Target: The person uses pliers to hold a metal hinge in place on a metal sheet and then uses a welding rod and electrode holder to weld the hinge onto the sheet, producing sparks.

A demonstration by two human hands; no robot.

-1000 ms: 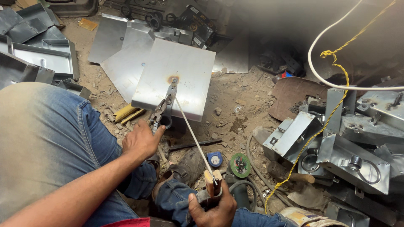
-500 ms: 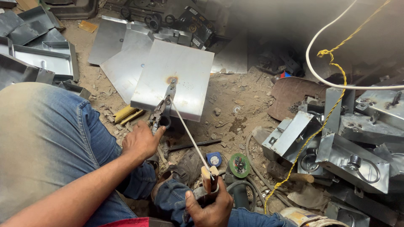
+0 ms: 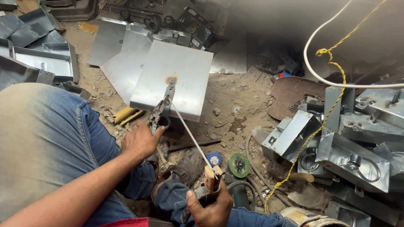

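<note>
My left hand (image 3: 141,143) grips the handles of dark pliers (image 3: 162,110), whose jaws hold a small metal tab on a flat steel sheet (image 3: 187,71). The tab sits next to a brown scorch mark (image 3: 171,80). My right hand (image 3: 210,208) is closed around an electrode holder (image 3: 208,191) at the bottom of the view. A thin pale welding rod (image 3: 189,133) runs from the holder up and to the left, and its tip lies by the pliers' jaws. My jeans-clad legs fill the lower left.
More steel sheets (image 3: 113,46) and trays (image 3: 42,63) lie at the back left. Folded metal boxes (image 3: 353,155) are piled on the right, with a white cable (image 3: 311,63) and a yellow cord (image 3: 332,105) over them. Grinding discs (image 3: 239,164) rest on the dirt floor.
The rod and my right hand have shifted slightly down and toward me. My left hand keeps the pliers in the same spot on the sheet.
</note>
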